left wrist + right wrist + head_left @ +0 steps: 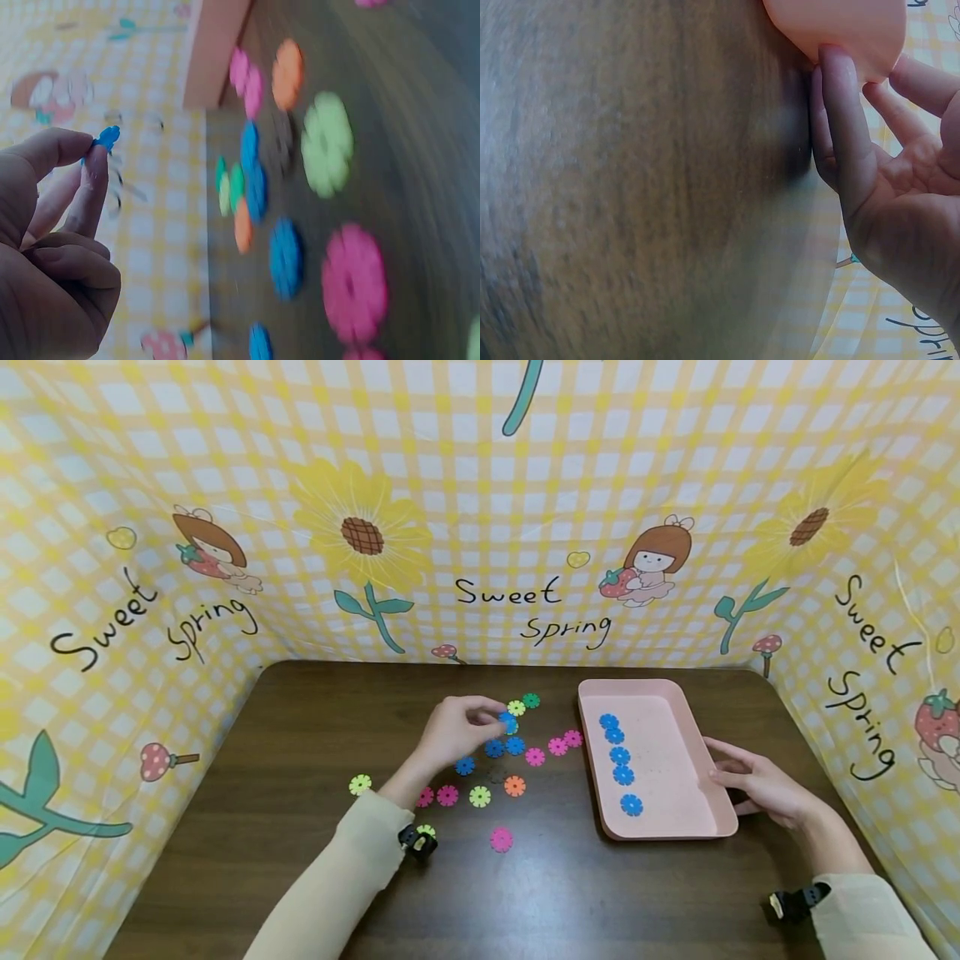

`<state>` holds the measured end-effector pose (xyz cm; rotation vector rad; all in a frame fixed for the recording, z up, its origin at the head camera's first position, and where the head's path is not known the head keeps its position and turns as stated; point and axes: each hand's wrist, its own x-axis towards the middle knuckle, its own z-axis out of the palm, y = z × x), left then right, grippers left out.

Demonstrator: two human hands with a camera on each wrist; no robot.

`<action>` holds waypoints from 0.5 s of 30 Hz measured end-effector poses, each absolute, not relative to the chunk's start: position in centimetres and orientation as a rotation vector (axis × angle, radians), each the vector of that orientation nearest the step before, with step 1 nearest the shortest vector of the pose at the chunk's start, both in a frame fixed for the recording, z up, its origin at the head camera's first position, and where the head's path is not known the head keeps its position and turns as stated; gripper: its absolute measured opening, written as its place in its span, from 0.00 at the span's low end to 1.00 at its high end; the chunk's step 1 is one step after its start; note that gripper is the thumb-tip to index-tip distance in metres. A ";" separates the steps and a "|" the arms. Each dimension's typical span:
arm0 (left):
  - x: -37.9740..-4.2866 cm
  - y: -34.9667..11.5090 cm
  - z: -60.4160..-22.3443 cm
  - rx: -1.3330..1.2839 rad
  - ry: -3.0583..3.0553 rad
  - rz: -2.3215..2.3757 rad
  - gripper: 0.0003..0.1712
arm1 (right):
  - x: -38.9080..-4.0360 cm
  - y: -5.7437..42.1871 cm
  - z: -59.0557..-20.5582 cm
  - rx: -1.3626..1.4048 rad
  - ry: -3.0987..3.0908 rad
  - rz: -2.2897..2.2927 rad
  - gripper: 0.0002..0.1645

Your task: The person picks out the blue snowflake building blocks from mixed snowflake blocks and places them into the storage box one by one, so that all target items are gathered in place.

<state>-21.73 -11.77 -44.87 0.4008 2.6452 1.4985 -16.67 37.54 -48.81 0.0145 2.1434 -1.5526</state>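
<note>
Between thumb and forefinger, my left hand (459, 727) pinches a blue notched plastic disc (107, 137), above the table and clear of the discs below. Nearby on the tabletop lie blue discs (515, 745), pink discs (557, 747), an orange disc (515, 786), a pale green disc (480, 797) and a darker green disc (531, 700). A pink tray (678, 793) stands to the right, with several blue discs (619, 756) in a column along its left side. My right hand (768, 787) holds the tray's right rim, its fingers against the outer wall.
The dark wooden table (300, 877) ends at a yellow checked cloth (480, 510) that hangs behind and at both sides. More loose discs lie near the left forearm, among them a pale green disc (360, 785) and a pink disc (501, 840).
</note>
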 end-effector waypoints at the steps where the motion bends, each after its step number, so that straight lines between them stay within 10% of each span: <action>1: -21.7 -11.0 -44.8 0.428 2.643 1.491 0.14 | -16.7 37.6 -48.8 0.015 2.143 -1.554 0.46; 15: -20.0 -0.1 -44.3 0.764 2.484 1.441 0.14 | -16.7 37.7 -48.7 0.009 2.125 -1.574 0.46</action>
